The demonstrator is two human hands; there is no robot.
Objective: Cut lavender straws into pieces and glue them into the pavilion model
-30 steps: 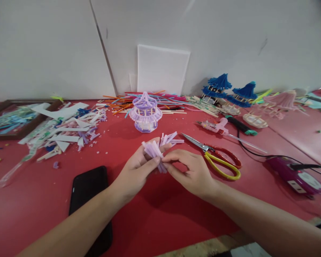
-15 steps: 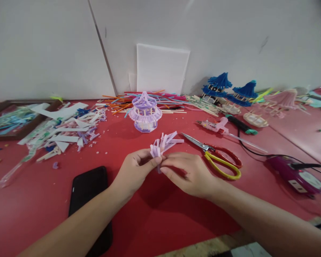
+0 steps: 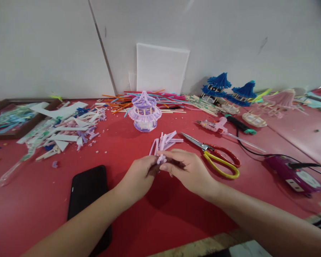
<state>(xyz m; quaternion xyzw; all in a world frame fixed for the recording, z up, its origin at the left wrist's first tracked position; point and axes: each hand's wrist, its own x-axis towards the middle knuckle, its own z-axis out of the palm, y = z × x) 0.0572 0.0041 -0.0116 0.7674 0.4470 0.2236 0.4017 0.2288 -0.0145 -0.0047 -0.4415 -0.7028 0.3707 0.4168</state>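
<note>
My left hand (image 3: 141,174) and my right hand (image 3: 186,170) meet at the middle of the red table. Between their fingertips both grip a small bundle of lilac pipe cleaner pieces (image 3: 161,159), whose ends point toward me. Just beyond the fingers lies a loose pile of cut lilac pipe cleaner pieces (image 3: 166,140). Farther back stands a lilac pavilion model (image 3: 144,112) with a frilled lower roof and an open-ribbed top. Scissors (image 3: 212,155) with one red and one yellow handle lie to the right of my right hand.
A black phone (image 3: 87,191) lies left of my hands. Scraps (image 3: 66,128) and a brown frame (image 3: 16,132) are at left. At right are a pink glue gun (image 3: 214,125), a black-green tool (image 3: 240,125), a purple power strip (image 3: 294,174) with cables, and blue pavilion models (image 3: 243,93).
The lilac bundle has turned in my fingers, from upright with its strips showing to ends facing me. My right hand has shifted slightly left, over the bundle.
</note>
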